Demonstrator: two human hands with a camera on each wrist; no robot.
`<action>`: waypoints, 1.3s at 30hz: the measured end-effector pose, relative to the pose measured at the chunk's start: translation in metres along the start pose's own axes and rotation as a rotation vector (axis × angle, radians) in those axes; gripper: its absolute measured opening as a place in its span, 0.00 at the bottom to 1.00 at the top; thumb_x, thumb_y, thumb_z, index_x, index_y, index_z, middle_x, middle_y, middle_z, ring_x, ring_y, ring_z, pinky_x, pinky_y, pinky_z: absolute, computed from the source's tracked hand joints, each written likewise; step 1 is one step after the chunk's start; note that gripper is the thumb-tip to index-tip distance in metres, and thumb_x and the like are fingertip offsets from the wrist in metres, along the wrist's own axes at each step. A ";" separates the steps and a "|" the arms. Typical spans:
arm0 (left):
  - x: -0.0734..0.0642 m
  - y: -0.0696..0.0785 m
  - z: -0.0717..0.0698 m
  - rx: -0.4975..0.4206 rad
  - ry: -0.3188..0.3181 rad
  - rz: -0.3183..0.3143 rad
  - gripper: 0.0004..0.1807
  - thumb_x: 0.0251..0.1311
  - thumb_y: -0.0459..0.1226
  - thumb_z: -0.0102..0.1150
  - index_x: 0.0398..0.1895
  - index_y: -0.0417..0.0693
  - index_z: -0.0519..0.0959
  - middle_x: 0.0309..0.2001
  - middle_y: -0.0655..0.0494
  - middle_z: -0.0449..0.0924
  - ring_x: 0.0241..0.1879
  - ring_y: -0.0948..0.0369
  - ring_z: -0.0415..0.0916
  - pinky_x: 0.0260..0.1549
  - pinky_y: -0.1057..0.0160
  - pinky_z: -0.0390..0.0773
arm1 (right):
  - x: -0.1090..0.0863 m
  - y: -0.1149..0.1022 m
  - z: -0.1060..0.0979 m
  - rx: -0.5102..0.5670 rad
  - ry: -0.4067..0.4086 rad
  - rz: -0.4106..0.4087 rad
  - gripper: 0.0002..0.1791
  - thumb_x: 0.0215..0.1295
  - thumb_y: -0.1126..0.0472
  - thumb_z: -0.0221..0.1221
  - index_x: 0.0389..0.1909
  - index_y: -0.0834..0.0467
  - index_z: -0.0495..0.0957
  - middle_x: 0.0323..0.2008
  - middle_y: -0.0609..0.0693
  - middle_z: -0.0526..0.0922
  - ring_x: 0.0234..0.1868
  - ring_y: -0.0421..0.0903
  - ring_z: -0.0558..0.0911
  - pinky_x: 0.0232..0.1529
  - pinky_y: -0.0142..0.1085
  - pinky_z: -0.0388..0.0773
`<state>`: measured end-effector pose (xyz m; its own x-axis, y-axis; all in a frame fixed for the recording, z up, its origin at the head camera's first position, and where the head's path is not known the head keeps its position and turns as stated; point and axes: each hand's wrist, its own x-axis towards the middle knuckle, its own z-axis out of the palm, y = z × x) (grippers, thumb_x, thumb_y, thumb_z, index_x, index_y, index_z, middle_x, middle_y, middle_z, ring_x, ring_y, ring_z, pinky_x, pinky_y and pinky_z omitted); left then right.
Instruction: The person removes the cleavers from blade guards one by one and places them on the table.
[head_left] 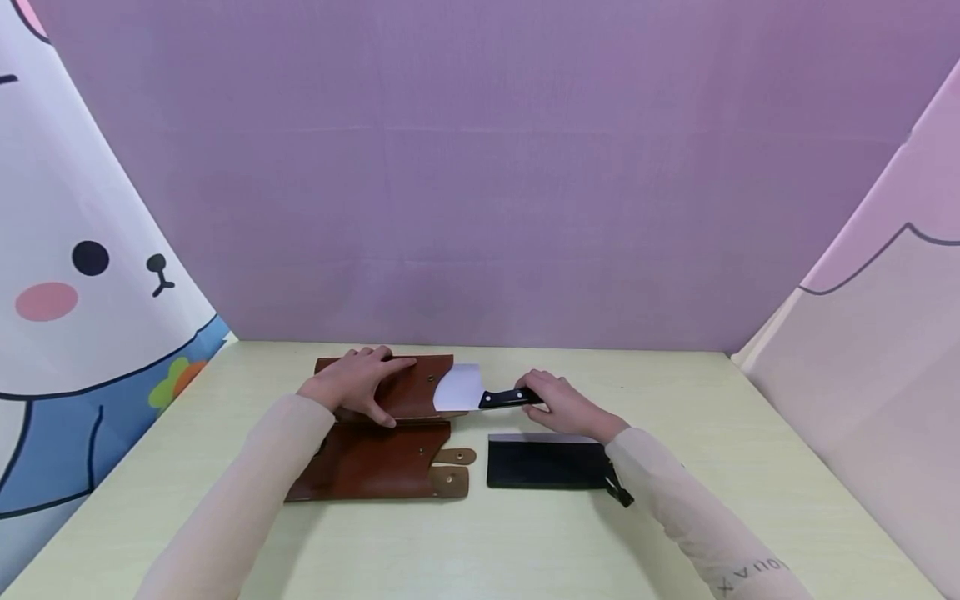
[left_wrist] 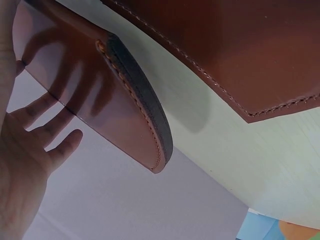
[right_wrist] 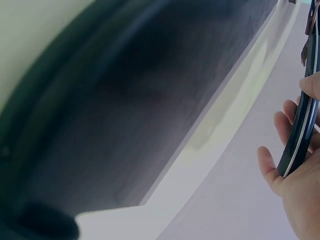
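My left hand (head_left: 358,385) lies across a brown leather knife sheath (head_left: 411,387), thumb at its near edge and fingers at its far edge. In the left wrist view, the fingers are mirrored in the glossy leather of this sheath (left_wrist: 125,120). A cleaver (head_left: 459,388) with a bright blade lies partly inside the sheath's mouth, the rest of the blade hidden by leather. My right hand (head_left: 558,400) grips its black riveted handle; in the right wrist view, thumb and fingers wrap round the handle (right_wrist: 302,125).
A second brown sheath (head_left: 375,462) with snap straps (head_left: 450,481) lies nearer on the table (head_left: 420,550). To its right is a dark-bladed cleaver (head_left: 547,464), its handle partly under my right forearm. A purple panel (head_left: 480,183) stands behind the table.
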<state>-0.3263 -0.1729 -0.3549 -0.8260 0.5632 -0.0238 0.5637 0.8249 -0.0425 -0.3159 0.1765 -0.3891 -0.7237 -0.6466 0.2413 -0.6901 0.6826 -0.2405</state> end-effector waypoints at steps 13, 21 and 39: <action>0.000 0.000 0.000 0.002 0.011 0.006 0.54 0.34 0.64 0.66 0.68 0.58 0.57 0.57 0.43 0.64 0.53 0.46 0.68 0.52 0.43 0.67 | -0.006 0.005 -0.001 -0.001 0.012 0.002 0.12 0.60 0.62 0.57 0.45 0.56 0.72 0.38 0.46 0.75 0.37 0.41 0.69 0.34 0.36 0.64; 0.000 -0.001 0.002 -0.005 0.007 0.004 0.54 0.34 0.63 0.67 0.68 0.58 0.58 0.57 0.44 0.64 0.53 0.46 0.68 0.52 0.43 0.67 | -0.010 0.008 -0.003 0.004 0.014 -0.004 0.12 0.59 0.62 0.57 0.44 0.57 0.73 0.38 0.46 0.75 0.37 0.42 0.70 0.35 0.36 0.65; -0.003 -0.002 -0.001 -0.004 0.018 0.008 0.54 0.34 0.63 0.67 0.68 0.56 0.59 0.56 0.43 0.65 0.51 0.46 0.69 0.51 0.44 0.68 | -0.017 0.012 -0.008 0.021 0.009 0.018 0.12 0.59 0.63 0.57 0.44 0.56 0.72 0.38 0.46 0.75 0.36 0.42 0.69 0.36 0.38 0.66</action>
<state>-0.3253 -0.1760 -0.3540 -0.8212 0.5705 -0.0063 0.5703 0.8205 -0.0386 -0.3113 0.1982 -0.3890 -0.7363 -0.6307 0.2453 -0.6767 0.6870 -0.2646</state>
